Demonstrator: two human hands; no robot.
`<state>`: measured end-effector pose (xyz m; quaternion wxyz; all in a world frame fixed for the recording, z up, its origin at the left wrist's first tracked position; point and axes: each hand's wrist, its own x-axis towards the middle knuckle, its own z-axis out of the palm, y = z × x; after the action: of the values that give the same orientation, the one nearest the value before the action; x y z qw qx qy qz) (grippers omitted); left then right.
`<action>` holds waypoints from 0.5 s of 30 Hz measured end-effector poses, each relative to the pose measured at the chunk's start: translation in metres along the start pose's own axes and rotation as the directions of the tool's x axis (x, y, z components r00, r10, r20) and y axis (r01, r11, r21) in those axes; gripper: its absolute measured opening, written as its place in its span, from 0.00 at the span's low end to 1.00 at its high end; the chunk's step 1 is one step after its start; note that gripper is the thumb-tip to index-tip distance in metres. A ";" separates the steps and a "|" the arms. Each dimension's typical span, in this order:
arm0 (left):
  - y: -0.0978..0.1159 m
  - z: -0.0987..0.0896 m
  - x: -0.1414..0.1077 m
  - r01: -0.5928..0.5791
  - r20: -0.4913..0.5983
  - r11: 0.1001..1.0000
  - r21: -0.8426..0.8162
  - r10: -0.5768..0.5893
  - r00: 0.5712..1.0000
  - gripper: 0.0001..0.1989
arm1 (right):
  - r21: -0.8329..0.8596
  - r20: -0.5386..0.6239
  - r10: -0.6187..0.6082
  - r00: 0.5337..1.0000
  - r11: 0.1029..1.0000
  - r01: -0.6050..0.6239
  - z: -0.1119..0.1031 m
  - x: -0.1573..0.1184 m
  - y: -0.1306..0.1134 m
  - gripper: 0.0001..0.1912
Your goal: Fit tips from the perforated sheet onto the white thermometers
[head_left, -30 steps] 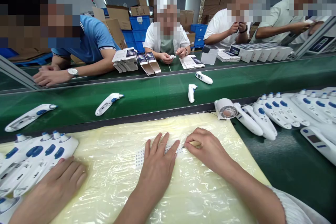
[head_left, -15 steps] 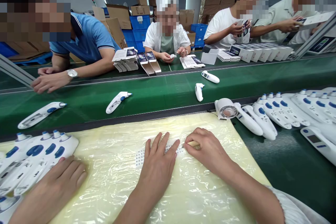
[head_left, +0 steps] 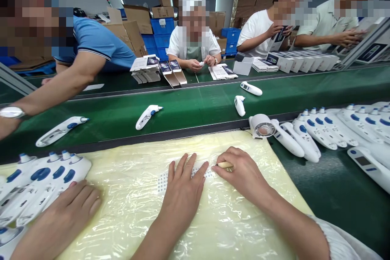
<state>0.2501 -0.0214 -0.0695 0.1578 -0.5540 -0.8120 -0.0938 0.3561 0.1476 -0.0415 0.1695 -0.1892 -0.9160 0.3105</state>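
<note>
My left hand [head_left: 184,187] lies flat, fingers spread, on a small white sheet with rows of little round dots [head_left: 162,183]. The sheet rests on a yellow mat under clear plastic [head_left: 128,211]. In a pinch, my right hand [head_left: 242,172] holds a thin pale-yellow stick [head_left: 225,165], its tip at the sheet's right end. Part of the sheet is hidden under my left hand. At the lower left, another person's hand [head_left: 73,209] rests beside a row of white ear thermometers with blue buttons [head_left: 41,174].
A green conveyor [head_left: 189,109] crosses ahead, carrying several loose thermometer bodies [head_left: 148,116]. At the mat's right corner stands a small white fan [head_left: 262,126], with more thermometers [head_left: 323,128] beside it. Co-workers sit across the belt among cartons [head_left: 145,69].
The thermometers on the conveyor have shifted right. The co-worker in blue has stretched an arm out to the left over the belt. My hands stay nearly in place, the stick tilting slightly.
</note>
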 end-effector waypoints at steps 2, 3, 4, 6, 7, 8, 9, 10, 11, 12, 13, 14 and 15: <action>0.000 0.000 0.000 -0.002 -0.008 1.000 0.000 0.002 1.000 0.20 | 0.027 0.033 -0.025 0.999 0.999 0.024 -0.002 0.000 0.001 0.04; 0.000 0.000 0.000 -0.002 -0.013 1.000 -0.002 0.002 1.000 0.20 | 0.033 0.054 -0.042 0.998 0.999 0.040 -0.002 0.000 0.002 0.06; 0.000 0.000 0.000 0.000 -0.016 1.000 -0.004 0.000 1.000 0.20 | 0.035 0.073 -0.058 0.996 0.998 0.055 -0.003 0.000 0.002 0.08; 0.001 0.000 0.000 0.002 -0.021 1.000 -0.007 -0.003 1.000 0.19 | 0.033 0.091 -0.078 0.993 0.997 0.075 -0.003 -0.001 0.003 0.10; 0.001 0.000 0.000 0.002 -0.023 1.000 -0.008 -0.003 1.000 0.19 | 0.033 0.089 -0.082 0.993 0.996 0.079 -0.003 -0.001 0.003 0.11; 0.001 0.000 0.000 0.002 -0.025 1.000 -0.009 -0.002 1.000 0.19 | 0.035 0.087 -0.084 0.993 0.996 0.081 -0.003 -0.001 0.003 0.11; 0.001 0.000 0.000 0.001 -0.025 1.000 -0.010 -0.002 1.000 0.19 | 0.039 0.083 -0.086 0.993 0.996 0.083 -0.003 -0.001 0.003 0.12; 0.001 0.000 0.000 0.001 -0.024 1.000 -0.011 -0.001 1.000 0.19 | 0.044 0.079 -0.087 0.993 0.995 0.084 -0.003 -0.001 0.002 0.12; 0.001 0.000 0.000 0.001 -0.025 1.000 -0.013 -0.001 1.000 0.19 | 0.047 0.076 -0.088 0.993 0.995 0.085 -0.003 -0.001 0.002 0.12; 0.001 0.000 0.000 0.002 -0.024 1.000 -0.015 -0.003 1.000 0.19 | 0.050 0.074 -0.087 0.993 0.995 0.083 -0.003 -0.001 0.002 0.12; 0.001 0.000 -0.001 0.004 -0.021 1.000 -0.018 -0.004 1.000 0.19 | 0.052 0.072 -0.085 0.994 0.995 0.081 -0.003 -0.001 0.001 0.12; 0.001 0.000 -0.001 0.006 -0.020 1.000 -0.020 -0.006 1.000 0.19 | 0.053 0.070 -0.081 0.994 0.996 0.077 -0.002 -0.001 0.001 0.12; 0.001 0.000 -0.001 0.007 -0.018 1.000 -0.022 -0.007 1.000 0.19 | 0.052 0.068 -0.076 0.995 0.996 0.072 -0.002 -0.001 0.001 0.12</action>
<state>0.2509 -0.0218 -0.0696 0.1588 -0.5521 -0.8114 -0.1080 0.3581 0.1488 -0.0404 0.1533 -0.1399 -0.9198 0.3329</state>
